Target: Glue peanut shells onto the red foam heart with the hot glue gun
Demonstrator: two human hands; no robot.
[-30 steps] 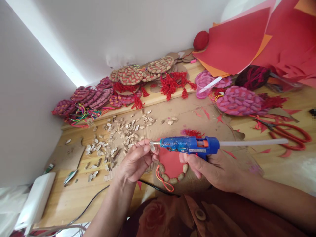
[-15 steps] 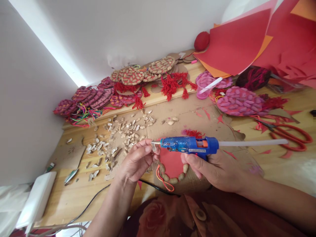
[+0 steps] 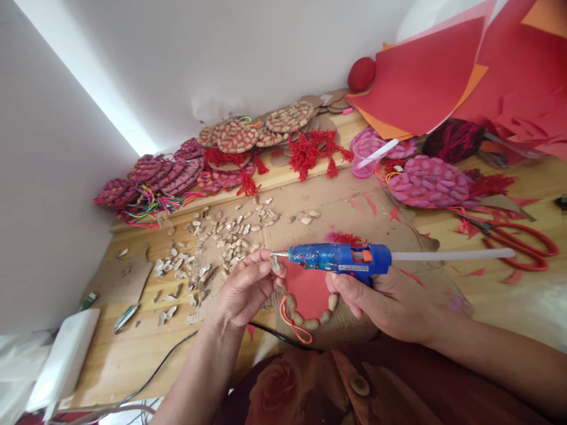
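Between the thumb and fingers of my left hand (image 3: pixel 250 283) is a half peanut shell (image 3: pixel 275 264), its hollow side showing. My right hand (image 3: pixel 385 304) is wrapped round the handle of a blue glue gun (image 3: pixel 339 258), which points left with its metal nozzle at the shell. A long white glue stick (image 3: pixel 452 255) sticks out of the gun's back end. Below both hands lies a red disc (image 3: pixel 308 292), partly hidden by the gun and hands. Peanut shells (image 3: pixel 311 324) line its lower edge, and an orange cord loop (image 3: pixel 295 326) hangs at its left.
Loose peanut shells (image 3: pixel 234 251) are scattered on the cardboard (image 3: pixel 292 192) to the left. Finished shell-covered discs (image 3: pixel 290 117) with red tassels stand along the back ledge. Red-handled scissors (image 3: pixel 522 245) and a pink disc (image 3: pixel 429 182) lie at right. A black cable (image 3: pixel 172 351) crosses the front.
Almost nothing has moved. The shell in my left hand is turned slightly and shows more of its inside under the nozzle; the glue gun has shifted very slightly.
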